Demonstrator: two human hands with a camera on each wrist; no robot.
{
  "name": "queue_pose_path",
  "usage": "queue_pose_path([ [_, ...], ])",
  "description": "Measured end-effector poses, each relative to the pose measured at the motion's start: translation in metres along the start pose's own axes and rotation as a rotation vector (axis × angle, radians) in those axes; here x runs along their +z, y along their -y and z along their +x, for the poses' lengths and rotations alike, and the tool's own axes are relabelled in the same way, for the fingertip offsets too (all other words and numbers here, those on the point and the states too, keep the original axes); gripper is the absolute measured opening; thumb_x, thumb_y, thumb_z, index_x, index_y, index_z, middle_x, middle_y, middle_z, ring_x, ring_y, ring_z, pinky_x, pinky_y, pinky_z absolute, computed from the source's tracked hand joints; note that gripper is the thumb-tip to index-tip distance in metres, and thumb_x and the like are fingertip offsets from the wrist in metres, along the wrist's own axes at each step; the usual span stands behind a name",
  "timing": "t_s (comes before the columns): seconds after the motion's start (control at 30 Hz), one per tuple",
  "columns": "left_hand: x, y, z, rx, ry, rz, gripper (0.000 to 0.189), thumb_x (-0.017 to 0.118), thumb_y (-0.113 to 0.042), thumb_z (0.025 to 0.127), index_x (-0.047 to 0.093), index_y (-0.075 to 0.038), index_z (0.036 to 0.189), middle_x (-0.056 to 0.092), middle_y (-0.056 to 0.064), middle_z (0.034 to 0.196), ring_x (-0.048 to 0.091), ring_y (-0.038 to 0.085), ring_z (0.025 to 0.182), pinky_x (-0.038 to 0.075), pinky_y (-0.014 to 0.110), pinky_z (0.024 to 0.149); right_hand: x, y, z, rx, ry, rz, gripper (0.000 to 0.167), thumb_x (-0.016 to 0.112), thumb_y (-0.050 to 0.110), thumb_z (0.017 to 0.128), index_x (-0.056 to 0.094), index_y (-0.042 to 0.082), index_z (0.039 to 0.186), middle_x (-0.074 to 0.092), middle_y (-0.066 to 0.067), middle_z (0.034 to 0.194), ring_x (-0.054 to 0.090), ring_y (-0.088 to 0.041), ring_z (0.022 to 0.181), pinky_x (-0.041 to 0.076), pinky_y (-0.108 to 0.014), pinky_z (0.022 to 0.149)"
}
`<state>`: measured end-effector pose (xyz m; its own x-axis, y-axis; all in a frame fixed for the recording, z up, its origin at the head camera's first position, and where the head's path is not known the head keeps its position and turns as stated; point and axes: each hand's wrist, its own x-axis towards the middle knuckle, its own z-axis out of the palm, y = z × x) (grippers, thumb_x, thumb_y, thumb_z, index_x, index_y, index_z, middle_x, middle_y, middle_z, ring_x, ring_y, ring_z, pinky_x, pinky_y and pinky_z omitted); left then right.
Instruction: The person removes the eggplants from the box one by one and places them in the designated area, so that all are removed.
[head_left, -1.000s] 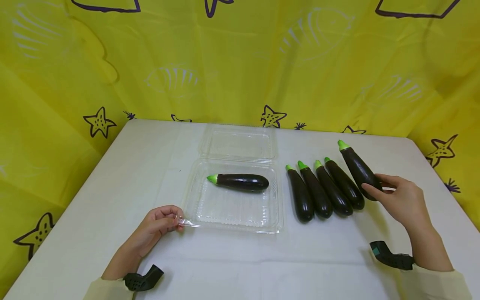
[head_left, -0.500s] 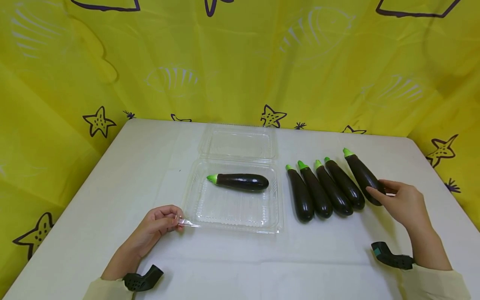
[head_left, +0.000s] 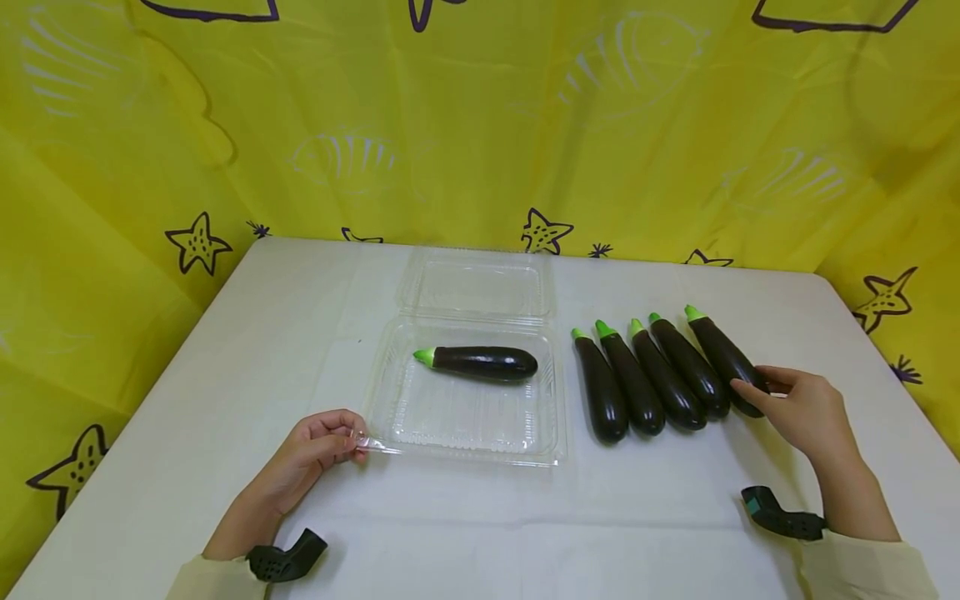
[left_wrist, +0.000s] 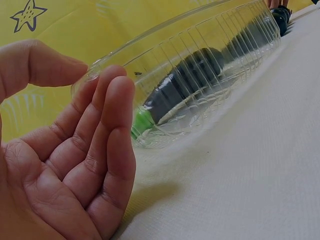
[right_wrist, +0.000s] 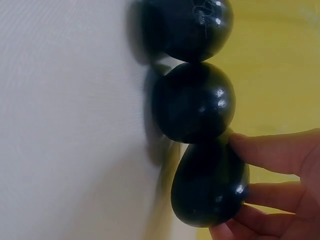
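My left hand (head_left: pixel 324 446) pinches the near left corner of a clear plastic clamshell container (head_left: pixel 465 446); the left wrist view shows thumb and fingertips meeting at its rim. One eggplant (head_left: pixel 487 364) with a green stem end lies crosswise inside the container. My right hand (head_left: pixel 806 408) grips the rounded end of the rightmost eggplant (head_left: pixel 723 354), thumb on one side and fingers on the other. In the right wrist view this eggplant (right_wrist: pixel 210 187) is right against its neighbour (right_wrist: pixel 195 102) in the row.
Several more eggplants (head_left: pixel 633 379) lie side by side, stems pointing away, between the container and my right hand. The container's lid (head_left: pixel 476 287) is folded back toward the yellow curtain (head_left: pixel 480 125). Everything rests on a white-covered table (head_left: pixel 450 533).
My right hand has lowered its eggplant and brought it nearer the viewer, up to the right end of the row. The left hand and the container have stayed put.
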<state>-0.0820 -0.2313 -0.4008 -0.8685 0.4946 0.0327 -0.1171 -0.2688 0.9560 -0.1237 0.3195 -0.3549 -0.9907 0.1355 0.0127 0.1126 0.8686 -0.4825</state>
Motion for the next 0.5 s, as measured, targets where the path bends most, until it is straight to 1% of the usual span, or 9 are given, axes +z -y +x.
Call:
queue_pose_path([
  [0.13, 0.0001, -0.0003, 0.0002, 0.015, 0.006, -0.003, 0.024, 0.04, 0.006, 0.089, 0.06, -0.005, 0.095, 0.064, 0.0, 0.084, 0.06, 0.011, 0.077, 0.05, 0.026, 0.074, 0.0013, -0.0009, -0.0008, 0.016, 0.032, 0.007, 0.061, 0.059, 0.037, 0.087, 0.051, -0.015, 0.117, 0.053, -0.036, 0.107, 0.046, -0.05, 0.097, 0.041, -0.051, 0.069],
  [0.2, -0.0001, -0.0001, 0.0002, 0.016, 0.006, -0.005, 0.024, 0.04, 0.006, 0.089, 0.061, -0.005, 0.095, 0.064, 0.0, 0.084, 0.06, 0.011, 0.078, 0.05, 0.026, 0.075, 0.0016, -0.001, -0.0013, 0.024, 0.048, 0.012, 0.062, 0.059, 0.038, 0.087, 0.05, -0.015, 0.118, 0.052, -0.037, 0.108, 0.045, -0.05, 0.098, 0.04, -0.053, 0.071],
  [0.5, -0.0024, 0.0032, 0.0005, 0.025, 0.007, -0.004, 0.025, 0.039, 0.006, 0.09, 0.06, -0.005, 0.095, 0.064, 0.001, 0.085, 0.061, 0.013, 0.078, 0.051, 0.027, 0.075, 0.0018, -0.0019, -0.001, 0.037, 0.103, 0.017, 0.065, 0.056, 0.039, 0.089, 0.047, -0.017, 0.12, 0.053, -0.037, 0.107, 0.047, -0.048, 0.096, 0.041, -0.053, 0.069],
])
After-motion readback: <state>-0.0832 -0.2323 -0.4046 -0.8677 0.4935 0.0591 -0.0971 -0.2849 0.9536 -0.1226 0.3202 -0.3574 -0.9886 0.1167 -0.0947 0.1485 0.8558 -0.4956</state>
